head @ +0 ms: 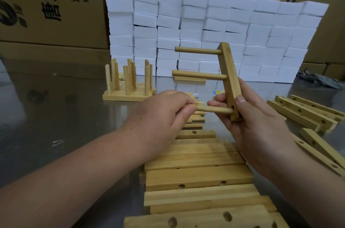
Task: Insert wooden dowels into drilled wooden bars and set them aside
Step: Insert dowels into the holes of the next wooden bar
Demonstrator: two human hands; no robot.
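My right hand [257, 121] grips the lower end of a drilled wooden bar [229, 72], held upright and slightly tilted. Two dowels stick out of the bar to the left, an upper dowel [197, 50] and a middle dowel [198, 75]. My left hand [164, 114] pinches a third dowel [212, 109], whose right tip sits at the bar's lowest hole. A pile of loose dowels [196, 117] lies on the table behind my hands, partly hidden. Several finished bars with upright dowels [128, 82] stand at the back left.
A stack of drilled bars [197, 175] lies on the steel table in front of me, and more bars [306, 114] lie at the right. A wall of white foam blocks [205, 28] and cardboard boxes [50, 3] stand behind. A grey rag [317, 78] lies far right.
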